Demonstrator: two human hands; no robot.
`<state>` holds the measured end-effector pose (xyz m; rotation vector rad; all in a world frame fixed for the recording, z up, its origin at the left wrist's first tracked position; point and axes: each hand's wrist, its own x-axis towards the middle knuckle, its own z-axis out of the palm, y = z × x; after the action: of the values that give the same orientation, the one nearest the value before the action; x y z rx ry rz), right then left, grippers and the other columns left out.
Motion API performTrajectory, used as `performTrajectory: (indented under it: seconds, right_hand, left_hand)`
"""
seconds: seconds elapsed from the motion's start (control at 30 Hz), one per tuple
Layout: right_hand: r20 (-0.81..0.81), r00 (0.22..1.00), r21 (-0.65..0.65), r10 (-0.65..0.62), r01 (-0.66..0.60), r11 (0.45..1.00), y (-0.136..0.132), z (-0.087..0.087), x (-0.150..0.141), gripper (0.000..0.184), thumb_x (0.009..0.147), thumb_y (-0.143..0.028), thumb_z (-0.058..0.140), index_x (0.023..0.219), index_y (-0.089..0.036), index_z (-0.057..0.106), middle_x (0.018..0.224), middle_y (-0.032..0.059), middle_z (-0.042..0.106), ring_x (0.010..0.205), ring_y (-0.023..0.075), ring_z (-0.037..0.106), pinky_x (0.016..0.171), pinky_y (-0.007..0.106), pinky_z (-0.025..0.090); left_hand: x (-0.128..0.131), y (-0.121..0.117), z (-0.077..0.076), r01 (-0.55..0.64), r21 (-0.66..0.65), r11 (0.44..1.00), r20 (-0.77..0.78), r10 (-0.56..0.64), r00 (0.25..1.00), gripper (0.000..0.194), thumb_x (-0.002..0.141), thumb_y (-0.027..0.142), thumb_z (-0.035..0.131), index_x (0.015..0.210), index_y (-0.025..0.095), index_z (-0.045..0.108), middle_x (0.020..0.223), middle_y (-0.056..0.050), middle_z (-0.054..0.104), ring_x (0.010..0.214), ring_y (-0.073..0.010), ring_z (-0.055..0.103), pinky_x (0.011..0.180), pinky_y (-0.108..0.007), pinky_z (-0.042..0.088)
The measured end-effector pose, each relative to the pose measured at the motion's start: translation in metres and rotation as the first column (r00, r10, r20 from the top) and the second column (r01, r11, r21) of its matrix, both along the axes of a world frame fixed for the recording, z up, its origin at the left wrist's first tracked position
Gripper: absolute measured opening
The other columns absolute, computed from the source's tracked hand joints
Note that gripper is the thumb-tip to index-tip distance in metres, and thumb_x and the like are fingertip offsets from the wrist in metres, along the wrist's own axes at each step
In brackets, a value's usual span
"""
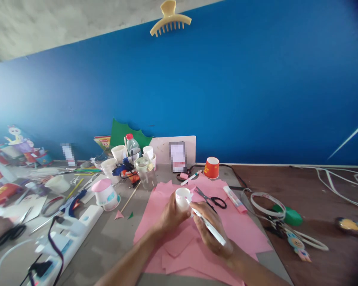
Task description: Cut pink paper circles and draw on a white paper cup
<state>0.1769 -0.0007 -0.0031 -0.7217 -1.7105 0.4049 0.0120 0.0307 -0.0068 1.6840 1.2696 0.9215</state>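
Left hand [168, 216] curled snugly round cup [182, 198] | Right hand [208, 237] pinched pen [212, 229], cup's 4 o'clock | Cup was judged light, easily dented; best held low, 8 o'clock

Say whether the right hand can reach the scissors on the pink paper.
Probably yes: the scissors lie just beyond the right hand with nothing seen between, though the white pen it holds may hinder.

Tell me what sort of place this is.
Most likely a craft worktable: pink paper is spread over it with scissors on top, and the left hand holds a white cup while the right hand holds a white pen.
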Motion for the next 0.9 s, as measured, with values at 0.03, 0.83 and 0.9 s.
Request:
performTrajectory:
  seconds: [0.03,0.83,0.9]
  right_hand:
    - [0.005,1.000,0.010,-0.006,0.006,1.000,0.000,0.001,0.000,0.026,0.093,-0.020,0.043,0.114,-0.022,0.057,0.090,0.0068,0.065,0.079,0.0186,0.063,0.070,0.031,0.055]
    - [0.079,0.997,0.015,0.011,-0.012,1.000,0.002,-0.005,0.001,0.035,0.092,-0.015,0.041,0.124,-0.022,0.053,0.098,0.0087,0.062,0.089,0.0201,0.062,0.077,0.033,0.056]
    - [0.081,0.997,0.014,0.010,-0.011,1.000,0.002,-0.006,0.001,0.035,0.092,-0.014,0.041,0.124,-0.022,0.053,0.098,0.0085,0.062,0.089,0.0201,0.061,0.077,0.033,0.055]
  left_hand:
    - [0.000,0.000,0.000,-0.005,0.001,1.000,-0.005,0.005,1.000,0.057,0.074,0.037,0.069,0.122,0.018,0.045,0.115,-0.009,0.062,0.102,-0.0253,0.059,0.087,-0.040,0.050]
    - [0.005,-0.004,0.008,-0.042,-0.005,0.999,-0.012,0.042,0.999,0.051,0.073,0.035,0.068,0.117,0.018,0.048,0.106,-0.008,0.063,0.094,-0.0242,0.059,0.081,-0.039,0.050]
    - [0.005,-0.004,0.008,-0.038,-0.004,0.999,-0.020,0.038,0.999,0.050,0.074,0.035,0.067,0.117,0.018,0.048,0.107,-0.008,0.063,0.094,-0.0242,0.059,0.082,-0.040,0.050]
